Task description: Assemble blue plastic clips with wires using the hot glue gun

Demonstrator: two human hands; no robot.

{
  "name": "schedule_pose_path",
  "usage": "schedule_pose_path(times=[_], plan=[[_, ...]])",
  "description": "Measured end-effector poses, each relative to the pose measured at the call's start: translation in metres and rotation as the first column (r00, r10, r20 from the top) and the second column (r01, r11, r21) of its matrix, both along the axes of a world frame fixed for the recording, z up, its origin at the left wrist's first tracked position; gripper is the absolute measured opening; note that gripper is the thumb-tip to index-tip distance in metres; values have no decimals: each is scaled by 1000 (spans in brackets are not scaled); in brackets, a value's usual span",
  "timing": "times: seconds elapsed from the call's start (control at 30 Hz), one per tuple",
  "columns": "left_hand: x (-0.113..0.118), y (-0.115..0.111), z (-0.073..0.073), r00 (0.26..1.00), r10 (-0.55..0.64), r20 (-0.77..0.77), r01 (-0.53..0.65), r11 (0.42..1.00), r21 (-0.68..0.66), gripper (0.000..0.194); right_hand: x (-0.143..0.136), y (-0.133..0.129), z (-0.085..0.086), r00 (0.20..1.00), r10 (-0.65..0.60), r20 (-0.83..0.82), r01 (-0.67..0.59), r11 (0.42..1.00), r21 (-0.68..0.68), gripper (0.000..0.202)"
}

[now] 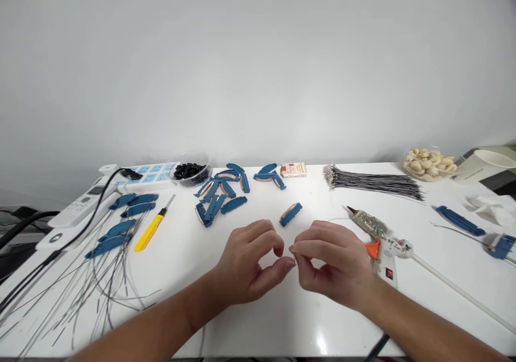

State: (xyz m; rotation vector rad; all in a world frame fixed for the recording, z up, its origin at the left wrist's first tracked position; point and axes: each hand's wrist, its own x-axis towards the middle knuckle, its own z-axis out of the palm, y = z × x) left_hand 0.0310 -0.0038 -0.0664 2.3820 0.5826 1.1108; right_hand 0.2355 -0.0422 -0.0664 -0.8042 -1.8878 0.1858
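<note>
My left hand (253,262) is over the front middle of the white table, fingers curled and the thumb apart from the index finger. Its thumb tip almost meets the fingertips of my right hand (332,262). Thumb and fingers of the right hand are pinched on a tiny pale piece (294,257), too small to name. Behind the right hand a thin wire (338,219) shows. Just beyond both hands lies a single blue clip-shaped plastic piece (291,214) with a tan edge. A hot glue gun (379,244) with an orange trigger rests beside the right hand.
Several blue pieces (226,187) lie behind the left hand. Leftward are a yellow screwdriver (151,230), wired blue pieces (110,238) and a power strip (151,174). A tub of black bits (189,173), a small box (293,169), black wires (374,183) and a nut bowl (429,164) line the back.
</note>
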Motion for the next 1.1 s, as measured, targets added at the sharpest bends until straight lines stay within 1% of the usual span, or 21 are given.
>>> schedule_pose_path(times=[0.17, 0.3, 0.47, 0.53, 0.63, 0.67, 0.7, 0.77, 0.9, 1.0, 1.1], plan=[[-1, 0, -1, 999, -37, 28, 38, 999, -21, 15, -2, -1, 2, 1000, 8, 6, -8, 1000, 22, 34], [-2, 0, -2, 999, -36, 33, 37, 999, -31, 16, -1, -1, 3, 1000, 11, 20, -12, 999, 40, 33], [-1, -1, -2, 997, -47, 63, 47, 999, 2, 22, 2, 1, 2, 995, 80, 65, -82, 996, 17, 32], [0, -2, 0, 996, -28, 83, 27, 999, 19, 17, 3, 2, 1, 994, 108, 33, -108, 994, -8, 33], [0, -4, 3, 993, -12, 115, 8, 999, 32, 5, 4, 4, 0, 990, 134, -31, -136, 990, -50, 36], [0, -4, 4, 993, -7, 120, 3, 999, 35, 3, 4, 4, -1, 989, 140, -47, -143, 988, -62, 36], [0, -5, 5, 993, 2, 122, -7, 999, 39, 6, 4, 4, -1, 988, 142, -58, -146, 987, -72, 37], [1, -5, 5, 992, 23, 124, -30, 998, 52, 12, 4, 5, 0, 989, 128, -69, -133, 988, -78, 36], [2, -5, 5, 991, 37, 132, -47, 996, 79, 16, 3, 5, 4, 994, 84, -72, -88, 994, -58, 27], [2, -5, 4, 990, 34, 133, -47, 995, 91, 17, 2, 5, 7, 994, 80, -71, -84, 995, -60, 24], [1, -4, 3, 992, 33, 123, -45, 995, 93, 17, 2, 5, 6, 993, 92, -76, -97, 993, -64, 25]])
